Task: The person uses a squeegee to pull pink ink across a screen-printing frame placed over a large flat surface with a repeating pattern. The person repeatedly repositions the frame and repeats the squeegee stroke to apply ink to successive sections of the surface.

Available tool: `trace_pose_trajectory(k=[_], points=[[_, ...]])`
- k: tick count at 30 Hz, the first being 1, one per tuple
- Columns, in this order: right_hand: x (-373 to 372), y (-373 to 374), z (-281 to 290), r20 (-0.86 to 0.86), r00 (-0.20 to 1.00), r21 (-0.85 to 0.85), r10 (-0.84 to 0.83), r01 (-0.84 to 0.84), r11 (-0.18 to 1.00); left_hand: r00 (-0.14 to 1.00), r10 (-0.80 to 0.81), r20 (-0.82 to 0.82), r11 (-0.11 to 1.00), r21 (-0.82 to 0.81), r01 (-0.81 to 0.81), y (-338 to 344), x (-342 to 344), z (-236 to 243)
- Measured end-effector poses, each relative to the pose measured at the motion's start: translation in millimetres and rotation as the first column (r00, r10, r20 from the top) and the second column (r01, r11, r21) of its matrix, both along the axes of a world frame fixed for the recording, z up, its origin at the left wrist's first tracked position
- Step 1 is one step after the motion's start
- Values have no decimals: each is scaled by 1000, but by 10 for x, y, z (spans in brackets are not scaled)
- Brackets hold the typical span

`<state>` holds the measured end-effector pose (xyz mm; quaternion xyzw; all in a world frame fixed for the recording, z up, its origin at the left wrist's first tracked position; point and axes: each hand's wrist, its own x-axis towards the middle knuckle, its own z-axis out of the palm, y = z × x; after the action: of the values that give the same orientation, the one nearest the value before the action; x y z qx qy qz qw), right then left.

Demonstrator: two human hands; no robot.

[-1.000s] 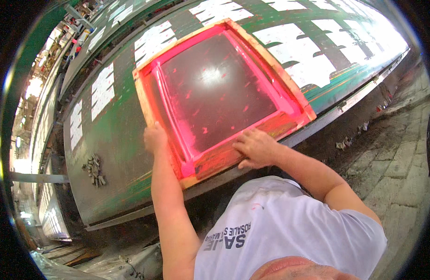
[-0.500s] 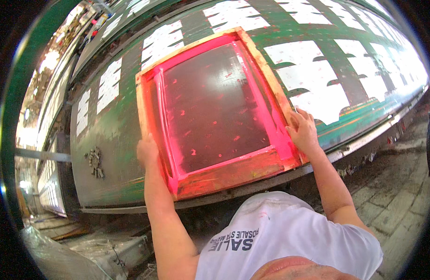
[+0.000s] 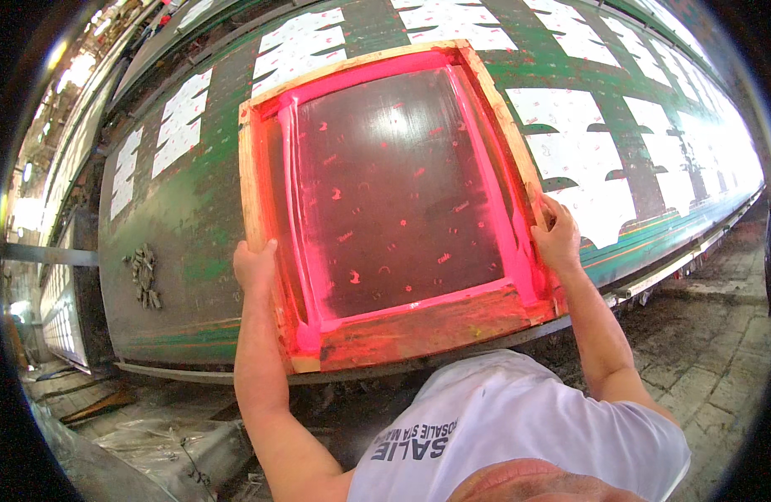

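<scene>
The wooden frame sat over the near part of the long green bench, its near side running close along the bench's front edge, just before the person's white shirt. The left hand gripped the frame's left side, thumb on top; the right hand was closed on the right side, its fingers bent. Leftward, a stretch of bench top separated the frame from a clump of small dark pieces; rightward, white cut sheets lay nearer, leaving a narrower strip.

The frame's far side cut across the end of another sheet. Most of the left fingers were hidden, and so was the frame's underside; whether it lay flat could not be told. Glare washed out the sheets at far right, and clear plastic at lower left ran out of view.

Within the frame's raised sides, pink colour banded a dark panel flecked with small pink marks.
</scene>
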<state>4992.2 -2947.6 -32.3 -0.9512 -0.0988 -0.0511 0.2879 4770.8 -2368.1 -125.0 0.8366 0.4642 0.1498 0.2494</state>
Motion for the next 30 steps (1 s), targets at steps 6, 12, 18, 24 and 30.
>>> trace_pose_trajectory(k=[6, 12, 18, 24, 30], points=[[-44, 10, 397, 69, 996, 64, 54, -59, 996, 989, 24, 149, 966, -259, 15, -10, 23, 187], [263, -254, 719, 82, 995, 44, 57, -61, 997, 980, 59, 189, 945, -328, 7, -202, 290, 439], [855, -1028, 718, 41, 999, 50, -21, 19, 999, 956, 58, 288, 936, -348, 48, -966, 841, 572], [1475, -2121, 607, 39, 993, 129, -114, 108, 986, 946, 19, 323, 951, -298, 82, -2130, 1470, 659], [1921, -3072, 685, -94, 962, 85, -257, 265, 961, 942, 35, 335, 955, -290, 68, -3287, 1950, 716]])
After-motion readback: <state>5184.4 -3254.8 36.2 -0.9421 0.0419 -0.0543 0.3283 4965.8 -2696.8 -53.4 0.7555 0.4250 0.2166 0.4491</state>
